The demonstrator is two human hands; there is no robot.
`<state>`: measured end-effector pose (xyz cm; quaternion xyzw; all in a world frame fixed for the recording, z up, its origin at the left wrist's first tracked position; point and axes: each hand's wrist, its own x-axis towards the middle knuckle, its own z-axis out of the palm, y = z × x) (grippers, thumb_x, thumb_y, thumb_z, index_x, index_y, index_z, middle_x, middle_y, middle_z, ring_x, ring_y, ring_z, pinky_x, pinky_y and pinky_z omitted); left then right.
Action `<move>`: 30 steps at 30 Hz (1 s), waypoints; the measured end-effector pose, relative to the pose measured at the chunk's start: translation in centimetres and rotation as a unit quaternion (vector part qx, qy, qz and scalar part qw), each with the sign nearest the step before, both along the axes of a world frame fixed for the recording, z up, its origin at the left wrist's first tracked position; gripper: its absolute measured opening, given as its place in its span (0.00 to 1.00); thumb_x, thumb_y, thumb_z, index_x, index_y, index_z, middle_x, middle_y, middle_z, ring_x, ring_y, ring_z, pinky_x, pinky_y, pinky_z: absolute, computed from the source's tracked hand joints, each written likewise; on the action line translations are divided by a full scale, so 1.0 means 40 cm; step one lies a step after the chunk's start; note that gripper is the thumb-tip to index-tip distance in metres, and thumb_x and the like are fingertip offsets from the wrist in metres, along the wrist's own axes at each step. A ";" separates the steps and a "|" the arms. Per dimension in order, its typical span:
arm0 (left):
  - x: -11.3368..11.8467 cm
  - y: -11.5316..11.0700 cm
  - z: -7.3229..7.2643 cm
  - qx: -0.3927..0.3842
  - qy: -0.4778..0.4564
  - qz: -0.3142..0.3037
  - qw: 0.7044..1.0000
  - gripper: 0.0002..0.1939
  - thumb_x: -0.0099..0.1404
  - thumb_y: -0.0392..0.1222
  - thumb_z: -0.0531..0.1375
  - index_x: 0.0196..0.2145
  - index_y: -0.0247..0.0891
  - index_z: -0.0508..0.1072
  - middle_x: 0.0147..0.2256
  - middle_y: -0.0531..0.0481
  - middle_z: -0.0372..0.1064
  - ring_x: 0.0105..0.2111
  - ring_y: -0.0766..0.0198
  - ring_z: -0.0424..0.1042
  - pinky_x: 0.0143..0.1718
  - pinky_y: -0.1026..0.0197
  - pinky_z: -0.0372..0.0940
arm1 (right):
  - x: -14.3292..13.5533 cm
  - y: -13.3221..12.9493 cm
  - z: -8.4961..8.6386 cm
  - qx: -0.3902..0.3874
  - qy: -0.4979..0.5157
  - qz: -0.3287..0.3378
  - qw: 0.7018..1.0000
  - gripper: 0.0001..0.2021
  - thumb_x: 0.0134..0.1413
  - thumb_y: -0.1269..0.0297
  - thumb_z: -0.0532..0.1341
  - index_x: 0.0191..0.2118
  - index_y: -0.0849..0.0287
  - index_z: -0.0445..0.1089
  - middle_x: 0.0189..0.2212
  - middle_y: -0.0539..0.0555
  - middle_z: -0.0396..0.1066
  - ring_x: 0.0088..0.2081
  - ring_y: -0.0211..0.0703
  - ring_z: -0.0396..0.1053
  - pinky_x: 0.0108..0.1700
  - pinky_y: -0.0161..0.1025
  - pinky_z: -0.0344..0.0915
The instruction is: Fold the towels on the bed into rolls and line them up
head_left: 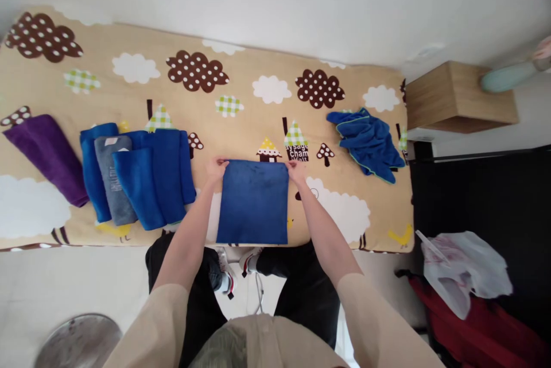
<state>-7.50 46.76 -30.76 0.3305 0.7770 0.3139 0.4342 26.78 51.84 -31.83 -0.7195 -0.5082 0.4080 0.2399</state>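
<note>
A blue towel (pixel 253 201) lies flat in a near-square before me, its near edge by the front edge of the bed. My left hand (pixel 217 170) pinches its far left corner. At the far right corner, my right hand (pixel 296 173) is closed on the same towel. To the left lie several folded towels: a purple one (pixel 47 158), a grey one (pixel 115 181) with lettering, and blue ones (pixel 140 187) that partly overlap. Off to the right a crumpled blue towel (pixel 365 141) with a light green edge sits in a loose heap.
The patterned bed sheet (pixel 258 121) runs along a white wall. A wooden box shelf (pixel 456 95) stands at the right end. Below it are a white plastic bag (pixel 467 267) and something dark red (pixel 469 322). A round stool top (pixel 80 345) shows at lower left.
</note>
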 end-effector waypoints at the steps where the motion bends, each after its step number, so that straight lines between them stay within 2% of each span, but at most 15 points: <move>1: -0.002 0.003 0.000 0.002 0.007 0.000 1.000 0.10 0.61 0.38 0.66 0.40 0.33 0.77 0.44 0.35 0.79 0.46 0.50 0.79 0.53 0.51 0.71 | 0.004 0.008 0.001 0.000 -0.012 -0.001 1.000 0.08 0.56 0.60 0.64 0.34 0.59 0.76 0.34 0.57 0.79 0.40 0.48 0.77 0.54 0.48 0.73; 3: 0.003 0.000 0.009 0.007 0.018 0.001 1.000 0.12 0.64 0.39 0.64 0.44 0.31 0.78 0.46 0.34 0.78 0.49 0.50 0.79 0.56 0.51 0.70 | 0.000 0.013 0.012 -0.005 -0.030 -0.005 1.000 0.09 0.58 0.61 0.63 0.37 0.61 0.77 0.38 0.61 0.80 0.44 0.51 0.77 0.56 0.49 0.71; 5: 0.026 -0.022 0.026 0.031 0.052 -0.004 0.998 0.19 0.67 0.39 0.61 0.53 0.31 0.76 0.54 0.32 0.75 0.57 0.49 0.75 0.63 0.48 0.64 | -0.028 -0.010 0.033 0.014 -0.061 -0.005 0.998 0.14 0.62 0.61 0.60 0.45 0.63 0.78 0.48 0.65 0.79 0.54 0.55 0.74 0.62 0.53 0.66; 7: 0.069 -0.067 0.042 0.085 0.123 -0.042 0.988 0.25 0.71 0.41 0.57 0.63 0.32 0.70 0.66 0.31 0.64 0.68 0.47 0.62 0.72 0.43 0.52 | -0.077 -0.067 0.055 0.066 -0.131 0.012 0.989 0.21 0.67 0.60 0.55 0.59 0.63 0.74 0.62 0.68 0.70 0.66 0.58 0.63 0.70 0.59 0.56; 8: 0.095 -0.096 0.047 0.116 0.158 -0.084 0.977 0.27 0.72 0.42 0.54 0.66 0.32 0.67 0.70 0.33 0.57 0.72 0.47 0.54 0.74 0.42 0.45 | -0.104 -0.106 0.064 0.096 -0.167 0.042 0.980 0.24 0.70 0.60 0.52 0.65 0.62 0.69 0.68 0.66 0.63 0.71 0.58 0.56 0.72 0.61 0.51; 10: 0.143 -0.159 0.047 0.160 0.195 -0.198 0.947 0.29 0.74 0.44 0.50 0.70 0.34 0.64 0.74 0.38 0.48 0.76 0.50 0.43 0.76 0.42 0.36 | -0.149 -0.190 0.070 0.136 -0.211 0.155 0.956 0.27 0.73 0.59 0.48 0.72 0.60 0.61 0.75 0.61 0.51 0.76 0.55 0.46 0.75 0.60 0.44; 12: 0.172 -0.215 0.034 0.157 0.186 -0.289 0.926 0.31 0.74 0.44 0.50 0.71 0.35 0.62 0.75 0.42 0.46 0.76 0.52 0.40 0.77 0.43 0.33 | -0.160 -0.260 0.061 0.137 -0.203 0.284 0.927 0.28 0.74 0.58 0.47 0.74 0.57 0.58 0.76 0.57 0.47 0.77 0.50 0.41 0.77 0.56 0.39; 14: 0.175 -0.252 0.013 0.131 0.187 -0.312 0.922 0.32 0.74 0.45 0.50 0.73 0.35 0.60 0.75 0.43 0.43 0.77 0.52 0.39 0.77 0.42 0.32 | -0.133 -0.296 0.043 0.121 -0.200 0.334 0.913 0.29 0.74 0.56 0.48 0.74 0.58 0.56 0.77 0.56 0.45 0.78 0.49 0.40 0.78 0.55 0.35; 16: 0.159 -0.265 -0.006 0.115 0.193 -0.292 0.930 0.34 0.73 0.46 0.51 0.74 0.35 0.57 0.76 0.44 0.39 0.77 0.51 0.36 0.77 0.41 0.30 | -0.084 -0.296 0.024 0.103 -0.216 0.305 0.922 0.30 0.74 0.56 0.48 0.75 0.59 0.53 0.77 0.57 0.44 0.78 0.50 0.38 0.78 0.57 0.32; 19: 0.132 -0.250 -0.020 0.118 0.175 -0.259 0.942 0.37 0.72 0.46 0.54 0.75 0.36 0.54 0.77 0.46 0.33 0.77 0.49 0.32 0.77 0.41 0.28 | -0.022 -0.260 0.006 0.099 -0.233 0.254 0.933 0.30 0.75 0.57 0.45 0.77 0.60 0.49 0.77 0.57 0.42 0.78 0.49 0.36 0.78 0.60 0.30; 23: 0.127 -0.219 -0.020 0.124 0.177 -0.253 0.943 0.38 0.72 0.47 0.54 0.75 0.37 0.53 0.77 0.47 0.31 0.77 0.50 0.30 0.77 0.41 0.26 | -0.011 -0.221 -0.002 0.112 -0.234 0.246 0.934 0.31 0.75 0.57 0.45 0.78 0.60 0.46 0.78 0.55 0.39 0.78 0.48 0.33 0.78 0.59 0.27; 25: 0.144 -0.225 -0.015 0.122 0.195 -0.249 0.941 0.37 0.73 0.46 0.53 0.75 0.35 0.53 0.77 0.46 0.32 0.77 0.51 0.30 0.77 0.41 0.25 | -0.025 -0.224 0.001 0.106 -0.244 0.247 0.932 0.31 0.75 0.58 0.44 0.78 0.61 0.46 0.78 0.55 0.38 0.78 0.49 0.33 0.78 0.59 0.27; 27: 0.175 -0.262 -0.007 0.123 0.204 -0.255 0.937 0.36 0.74 0.45 0.51 0.75 0.33 0.52 0.77 0.44 0.32 0.77 0.51 0.30 0.76 0.40 0.25 | -0.049 -0.254 0.011 0.098 -0.262 0.237 0.930 0.30 0.76 0.58 0.43 0.77 0.62 0.46 0.78 0.57 0.38 0.79 0.50 0.32 0.77 0.61 0.27; 30: 0.234 -0.386 0.007 0.144 0.199 -0.336 0.909 0.33 0.75 0.43 0.49 0.75 0.34 0.54 0.76 0.43 0.34 0.77 0.50 0.32 0.76 0.39 0.29 | -0.095 -0.373 0.037 0.115 -0.270 0.249 0.923 0.30 0.76 0.59 0.43 0.77 0.62 0.47 0.78 0.58 0.35 0.79 0.52 0.29 0.77 0.62 0.29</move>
